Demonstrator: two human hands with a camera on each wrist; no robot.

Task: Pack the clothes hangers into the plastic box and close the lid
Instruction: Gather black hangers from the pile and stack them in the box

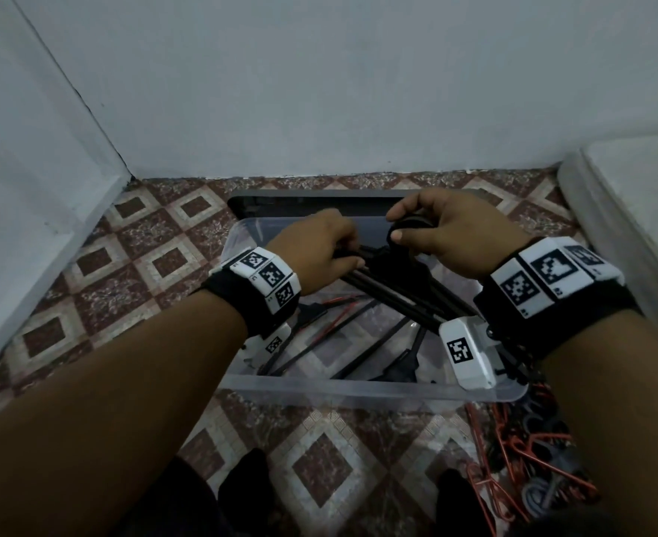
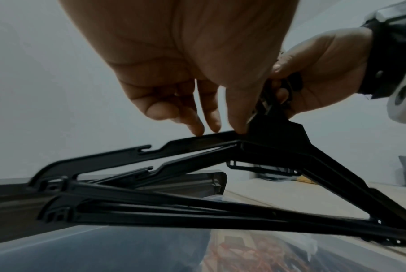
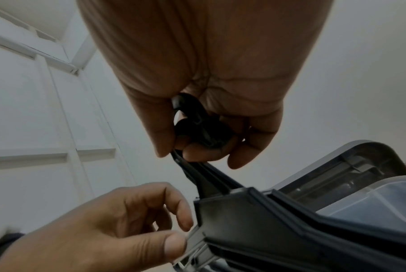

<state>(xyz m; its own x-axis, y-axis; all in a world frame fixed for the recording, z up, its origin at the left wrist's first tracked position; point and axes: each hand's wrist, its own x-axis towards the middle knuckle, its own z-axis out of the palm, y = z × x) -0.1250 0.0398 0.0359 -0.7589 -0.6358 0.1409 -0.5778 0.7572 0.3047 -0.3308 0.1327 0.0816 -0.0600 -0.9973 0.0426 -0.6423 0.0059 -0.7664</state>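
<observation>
A bundle of black clothes hangers [image 1: 397,284] hangs tilted over the clear plastic box [image 1: 358,390] on the tiled floor. My right hand [image 1: 401,230] grips the hooks of the bundle, fingers curled round them [image 3: 197,145]. My left hand [image 1: 352,251] pinches the bundle's left shoulder between thumb and fingers [image 3: 180,231]. In the left wrist view the hangers [image 2: 267,152] fan out a little below my fingertips [image 2: 240,128]. More black hangers [image 1: 358,343] and a thin red one lie on the box floor. The dark grey lid [image 1: 311,197] sits behind the box.
A heap of red and grey hangers [image 1: 532,459] lies on the floor at the lower right, beside the box. A white wall stands close behind the lid. A white and clear container [image 1: 629,195] sits at the right. A white panel [image 1: 29,188] borders the left.
</observation>
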